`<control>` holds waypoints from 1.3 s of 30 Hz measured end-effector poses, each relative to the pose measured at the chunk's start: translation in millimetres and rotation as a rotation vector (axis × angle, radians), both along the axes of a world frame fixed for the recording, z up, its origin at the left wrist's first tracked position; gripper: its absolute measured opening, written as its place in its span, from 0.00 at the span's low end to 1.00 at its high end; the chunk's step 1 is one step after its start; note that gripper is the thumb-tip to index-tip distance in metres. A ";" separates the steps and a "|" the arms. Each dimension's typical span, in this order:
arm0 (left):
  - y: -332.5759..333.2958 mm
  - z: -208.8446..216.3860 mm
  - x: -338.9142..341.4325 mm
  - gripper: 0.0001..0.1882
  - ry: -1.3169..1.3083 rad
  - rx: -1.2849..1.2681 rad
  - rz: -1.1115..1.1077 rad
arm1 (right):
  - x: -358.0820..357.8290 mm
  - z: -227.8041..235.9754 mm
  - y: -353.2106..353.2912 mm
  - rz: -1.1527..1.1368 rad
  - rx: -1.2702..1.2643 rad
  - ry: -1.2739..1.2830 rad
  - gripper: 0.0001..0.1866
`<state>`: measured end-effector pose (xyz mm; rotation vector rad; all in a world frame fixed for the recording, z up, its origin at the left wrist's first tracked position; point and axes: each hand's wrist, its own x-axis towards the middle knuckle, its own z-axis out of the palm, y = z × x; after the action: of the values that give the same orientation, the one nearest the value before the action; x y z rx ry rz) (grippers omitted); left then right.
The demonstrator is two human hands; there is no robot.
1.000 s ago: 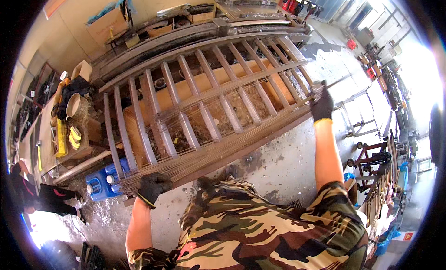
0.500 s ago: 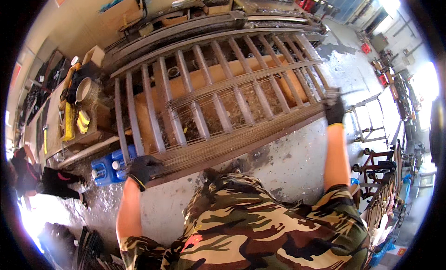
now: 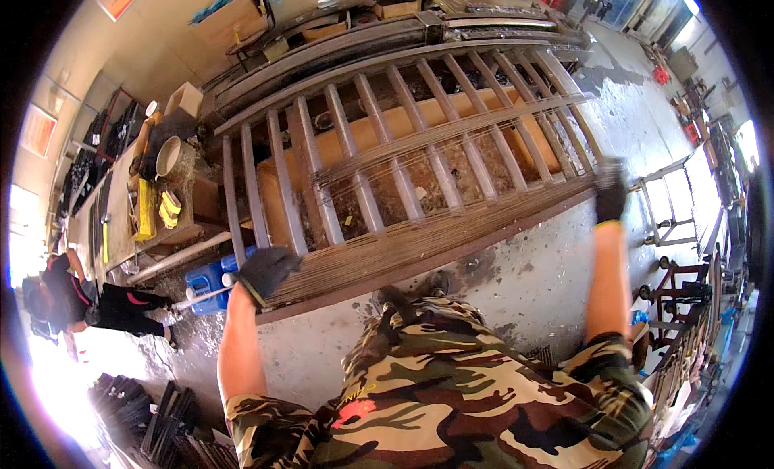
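Observation:
A slatted metal rack [image 3: 367, 199] stretches in front of me. Long thin brown rods [image 3: 419, 237] lie side by side along its near edge, and another narrow bundle of rods [image 3: 451, 133] runs along its middle. At the near left end, my left hand [image 3: 270, 274], in a dark glove, is closed on rod ends; a pale thin strip juts out past it to the left. My right hand [image 3: 610, 193], gloved too, is at the right end of the near rods. Motion smears its fingers, so its grip is unclear.
Beneath the slats is a shallow brown tray [image 3: 379, 129]. On the left stands a bench [image 3: 113, 203] with yellow objects [image 3: 169, 209] and a bowl [image 3: 168, 156]; blue jugs [image 3: 208, 287] are beside it. Another person [image 3: 129, 308] is at far left. Metal frames [image 3: 669, 203] stand right.
The view has shifted, so the rack sits further right and slightly higher. Both hands stay at the rack's near corners; a pale strip now shows left of my left hand.

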<state>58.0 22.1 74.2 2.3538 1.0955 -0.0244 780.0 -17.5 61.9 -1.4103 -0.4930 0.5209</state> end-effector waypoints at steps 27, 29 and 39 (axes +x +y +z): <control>122.0 -83.8 288.2 0.17 0.492 0.513 0.201 | -234.4 -80.1 -3.7 0.531 -0.187 -0.886 0.22; 139.4 -100.7 284.0 0.13 0.473 0.491 0.141 | -236.1 -83.9 -3.0 0.533 -0.292 -0.814 0.23; 112.8 -86.0 262.0 0.13 0.375 0.791 -0.088 | -218.4 -43.0 5.3 0.508 -0.181 0.031 0.20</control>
<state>320.0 134.9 -11.8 3.1993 1.3482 -0.0792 561.5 -12.2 18.9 -1.4447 -0.8016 1.0146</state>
